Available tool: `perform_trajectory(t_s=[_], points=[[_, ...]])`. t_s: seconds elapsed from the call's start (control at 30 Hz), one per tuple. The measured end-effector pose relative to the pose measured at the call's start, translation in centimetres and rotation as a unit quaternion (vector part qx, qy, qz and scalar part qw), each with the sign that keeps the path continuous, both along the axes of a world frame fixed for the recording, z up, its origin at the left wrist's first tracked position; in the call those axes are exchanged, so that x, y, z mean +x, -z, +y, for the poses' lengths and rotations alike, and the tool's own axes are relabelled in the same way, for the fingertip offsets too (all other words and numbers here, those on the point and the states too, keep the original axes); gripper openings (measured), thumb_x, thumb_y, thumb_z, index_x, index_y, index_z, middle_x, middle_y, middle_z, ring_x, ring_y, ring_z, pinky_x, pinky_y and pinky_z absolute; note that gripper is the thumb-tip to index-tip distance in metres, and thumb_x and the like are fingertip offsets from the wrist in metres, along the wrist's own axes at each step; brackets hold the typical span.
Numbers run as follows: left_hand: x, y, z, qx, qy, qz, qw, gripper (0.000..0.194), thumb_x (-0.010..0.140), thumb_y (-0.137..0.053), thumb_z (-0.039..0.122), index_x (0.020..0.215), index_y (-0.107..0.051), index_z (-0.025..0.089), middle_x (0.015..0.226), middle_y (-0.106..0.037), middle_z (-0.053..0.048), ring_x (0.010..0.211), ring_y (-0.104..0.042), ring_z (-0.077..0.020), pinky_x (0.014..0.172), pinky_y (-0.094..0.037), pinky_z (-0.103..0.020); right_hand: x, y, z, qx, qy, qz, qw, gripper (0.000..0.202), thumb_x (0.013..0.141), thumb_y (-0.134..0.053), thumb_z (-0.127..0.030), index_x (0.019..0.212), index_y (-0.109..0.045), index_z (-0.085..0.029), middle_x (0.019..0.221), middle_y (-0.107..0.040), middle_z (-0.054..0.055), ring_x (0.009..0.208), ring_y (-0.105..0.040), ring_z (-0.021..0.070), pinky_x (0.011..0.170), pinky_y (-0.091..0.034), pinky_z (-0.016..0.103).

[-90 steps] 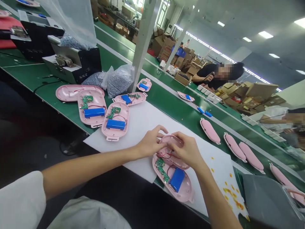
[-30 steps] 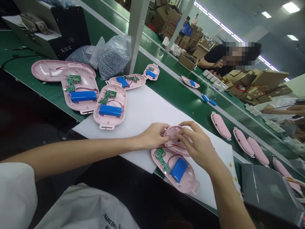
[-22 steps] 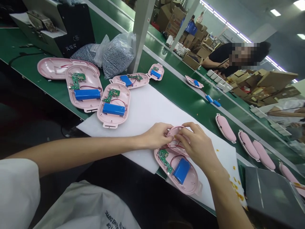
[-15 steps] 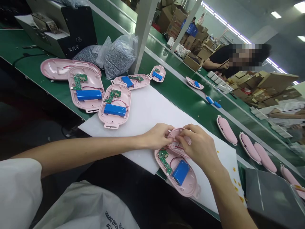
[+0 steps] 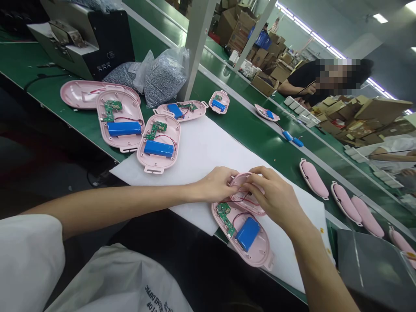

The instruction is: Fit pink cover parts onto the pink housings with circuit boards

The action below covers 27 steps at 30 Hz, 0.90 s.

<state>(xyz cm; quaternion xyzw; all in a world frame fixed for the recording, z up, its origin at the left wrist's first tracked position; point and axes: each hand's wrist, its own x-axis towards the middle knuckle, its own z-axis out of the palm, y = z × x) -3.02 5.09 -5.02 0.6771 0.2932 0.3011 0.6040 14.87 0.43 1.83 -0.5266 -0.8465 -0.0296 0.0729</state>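
Observation:
My left hand (image 5: pixel 221 185) grips the left edge of a pink plastic shell half (image 5: pixel 242 180), thumb inside and fingers behind. On its other side my right hand (image 5: pixel 271 190) is closed, the fingertips reaching into the shell; whether they pinch a small part there is hidden. Just below, nearer to me, lies another pink shell half (image 5: pixel 260 255) with a green circuit board (image 5: pixel 225 215) and a blue battery pack (image 5: pixel 248 234). Thin red and black wires (image 5: pixel 238 199) run between the two halves.
Pink shells with boards and batteries (image 5: pixel 159 162) lie left on a white sheet (image 5: pixel 201 147). Behind them are bags of small grey parts (image 5: pixel 165 78) and a black machine (image 5: pixel 110 43). Closed pink cases (image 5: pixel 313 180) line the conveyor; a grey bin (image 5: pixel 373 260) stands right. A person (image 5: pixel 302 78) works opposite.
My right hand's fingers have shifted slightly inside the pink shell half, and its hold looks a little different. The whole view has drifted slightly; the left hand keeps its grip.

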Motion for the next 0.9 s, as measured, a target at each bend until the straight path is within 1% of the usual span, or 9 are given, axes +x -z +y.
perform_trajectory(t_s=[0.1, 0.17, 0.23, 0.3, 0.37, 0.4, 0.57, 0.8, 0.9], points=[[0.0, 0.0, 0.0, -0.004, 0.002, -0.006, 1.0, 0.003, 0.077, -0.054, 0.017, 0.075, -0.056, 0.016, 0.062, -0.059, 0.002, 0.055, -0.055, -0.0131, 0.049, -0.038, -0.022, -0.3, 0.7, 0.5, 0.049, 0.016, -0.019, 0.998, 0.019, 0.091, -0.056, -0.03, 0.079, -0.068, -0.023, 0.099, -0.07, 0.005, 0.089, -0.062, 0.0204, 0.063, -0.043, 0.03], [-0.1, 0.1, 0.0, -0.002, 0.006, 0.001, 1.0, 0.005, 0.077, -0.055, 0.017, 0.079, -0.059, 0.016, 0.062, -0.061, 0.001, 0.056, -0.056, -0.014, 0.05, -0.039, -0.023, -0.1, 0.5, 1.0, 0.077, 0.078, 0.007, 0.994, 0.024, 0.082, -0.067, -0.038, 0.066, -0.063, -0.022, 0.094, -0.072, 0.005, 0.086, -0.063, 0.0219, 0.062, -0.042, 0.031], [-0.3, 0.2, -0.1, 0.014, -0.002, 0.007, 1.0, 0.009, 0.078, -0.057, 0.019, 0.085, -0.062, 0.015, 0.068, -0.064, -0.001, 0.06, -0.059, -0.0156, 0.052, -0.041, -0.023, 0.7, 0.0, 1.5, 0.034, 0.155, 0.055, 0.986, 0.03, 0.071, -0.076, -0.047, 0.065, -0.062, -0.021, 0.086, -0.072, 0.005, 0.078, -0.064, 0.0219, 0.06, -0.043, 0.03], [-0.4, 0.2, -0.2, 0.03, -0.021, 0.015, 0.999, 0.012, 0.079, -0.058, 0.019, 0.089, -0.063, 0.016, 0.076, -0.067, -0.002, 0.068, -0.062, -0.0172, 0.056, -0.043, -0.024, 1.7, -0.7, 1.9, -0.07, 0.194, 0.114, 0.972, 0.031, 0.069, -0.077, -0.051, 0.078, -0.068, -0.022, 0.078, -0.072, 0.003, 0.07, -0.065, 0.0202, 0.06, -0.045, 0.03], [-0.5, 0.1, -0.3, 0.044, -0.047, 0.032, 0.997, 0.013, 0.08, -0.059, 0.02, 0.092, -0.061, 0.016, 0.085, -0.068, -0.003, 0.074, -0.062, -0.0184, 0.06, -0.044, -0.026, 2.6, -1.0, 1.8, -0.138, 0.183, 0.165, 0.959, 0.029, 0.074, -0.07, -0.049, 0.086, -0.071, -0.023, 0.075, -0.072, 0.002, 0.068, -0.066, 0.019, 0.064, -0.049, 0.03], [-0.5, -0.1, -0.3, 0.049, -0.053, 0.036, 0.997, 0.014, 0.081, -0.059, 0.023, 0.093, -0.061, 0.016, 0.088, -0.068, -0.004, 0.077, -0.062, -0.0191, 0.063, -0.045, -0.027, 2.8, -1.1, 1.7, -0.14, 0.174, 0.184, 0.957, 0.026, 0.077, -0.067, -0.047, 0.084, -0.072, -0.023, 0.075, -0.072, 0.002, 0.069, -0.066, 0.0188, 0.067, -0.05, 0.031], [-0.6, -0.6, -0.4, 0.076, -0.003, -0.01, 0.997, 0.029, 0.089, -0.058, 0.043, 0.096, -0.063, 0.015, 0.092, -0.067, -0.005, 0.086, -0.062, -0.0207, 0.073, -0.047, -0.029, 2.4, -0.9, 0.2, -0.081, 0.168, 0.219, 0.958, 0.021, 0.077, -0.063, -0.042, 0.075, -0.072, -0.022, 0.075, -0.073, 0.003, 0.069, -0.065, 0.0194, 0.069, -0.052, 0.032], [-0.2, -0.5, -0.7, 0.044, -0.021, -0.038, 0.998, 0.033, 0.084, -0.063, 0.042, 0.098, -0.066, 0.012, 0.093, -0.068, -0.006, 0.085, -0.062, -0.021, 0.073, -0.048, -0.029, 1.1, -1.5, -1.0, -0.028, 0.16, 0.181, 0.97, 0.011, 0.078, -0.06, -0.028, 0.075, -0.069, -0.023, 0.077, -0.073, 0.001, 0.072, -0.067, 0.0191, 0.067, -0.047, 0.03], [0.0, -0.7, -1.0, 0.049, -0.044, -0.023, 0.998, 0.021, 0.078, -0.065, 0.034, 0.084, -0.064, 0.013, 0.079, -0.065, -0.002, 0.075, -0.059, -0.0178, 0.066, -0.044, -0.026, 0.8, -1.8, -1.5, -0.016, 0.153, 0.16, 0.975, 0.009, 0.078, -0.059, -0.023, 0.075, -0.068, -0.023, 0.077, -0.073, 0.0, 0.073, -0.066, 0.0184, 0.067, -0.045, 0.029]])
